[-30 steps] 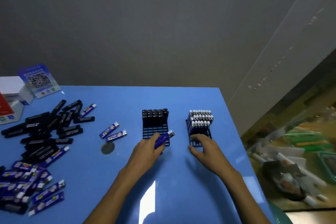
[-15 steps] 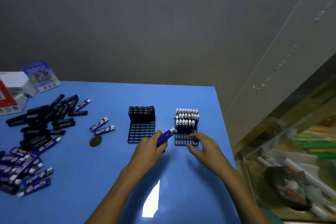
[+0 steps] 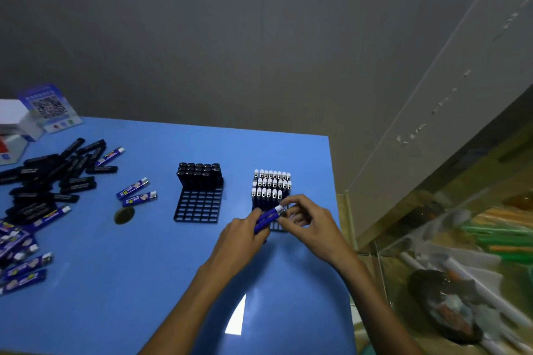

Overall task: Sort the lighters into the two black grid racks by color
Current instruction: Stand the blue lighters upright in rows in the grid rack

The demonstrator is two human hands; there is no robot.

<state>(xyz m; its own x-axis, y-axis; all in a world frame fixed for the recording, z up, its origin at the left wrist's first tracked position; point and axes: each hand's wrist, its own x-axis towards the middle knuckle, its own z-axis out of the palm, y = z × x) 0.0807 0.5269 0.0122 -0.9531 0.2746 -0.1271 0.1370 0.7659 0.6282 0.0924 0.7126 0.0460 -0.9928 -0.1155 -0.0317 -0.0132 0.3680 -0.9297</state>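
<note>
With the left hand point(image 3: 240, 236) gripping the blue lighter point(image 3: 266, 217) and the right hand point(image 3: 307, 217) pinching its white cap over the right rack point(image 3: 278, 226), a fumbled handover could topple upright neighbours.

The blue table point(image 3: 161, 262) looks smooth and glossy, mirroring a bright light patch, the 2 black grid racks point(image 3: 199, 207) look like matt plastic, and the loose blue lighters point(image 3: 135, 189) carry shiny printed wraps with pale caps
</note>
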